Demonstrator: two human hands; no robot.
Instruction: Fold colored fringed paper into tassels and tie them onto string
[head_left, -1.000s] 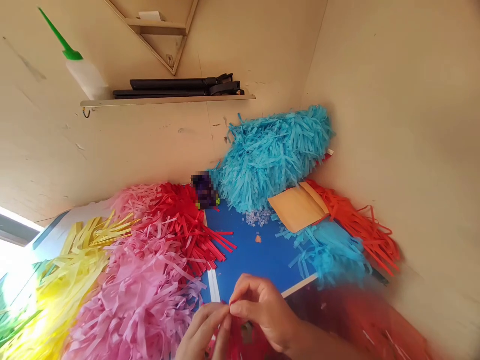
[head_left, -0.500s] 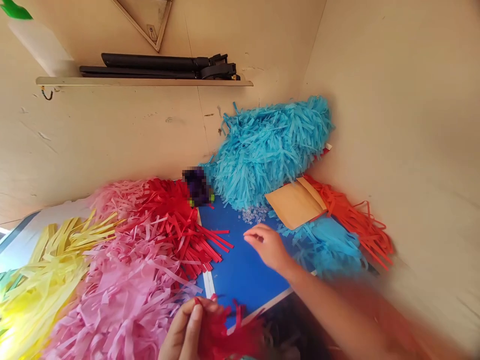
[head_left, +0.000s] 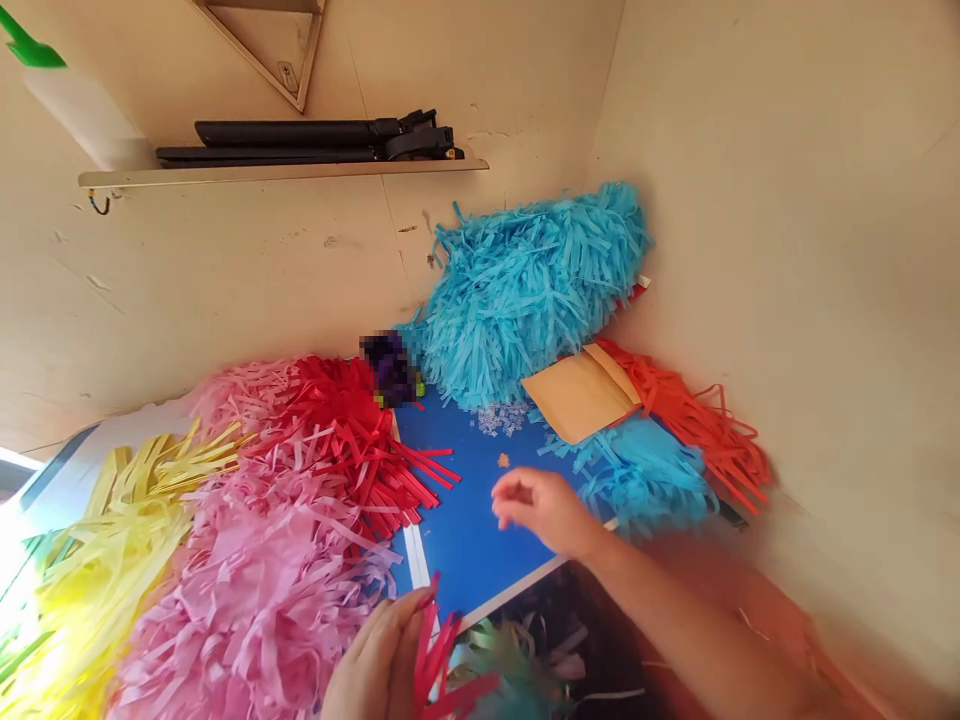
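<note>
My left hand (head_left: 386, 650), at the lower middle, is closed around a red tissue-paper tassel (head_left: 442, 665), with its strips hanging to the right of the fingers. The palm and fingertips are partly turned away. Over the blue tabletop (head_left: 465, 540) hovers my right hand (head_left: 541, 508), its fingers loosely curved and apart, nothing visible in them. Just beyond its fingertips, a small orange-tan scrap (head_left: 503, 460) lies on the blue surface. Farther back is a scatter of tiny clear pieces (head_left: 501, 419).
Pink (head_left: 262, 600), yellow (head_left: 112, 540) and red fringe piles (head_left: 352, 420) cover the left. A large light-blue fringe bundle (head_left: 532, 290) leans in the corner. A brown envelope (head_left: 581, 393) rests by orange strips (head_left: 697, 430). Pale fringe (head_left: 510, 660) lies below the table edge. A shelf (head_left: 285, 174) crosses the wall.
My right hand has drawn back slightly toward me and its pinch has loosened. The orange-tan scrap now shows on the table. The red tassel in my left hand has swung down, uncovering pale fringe below.
</note>
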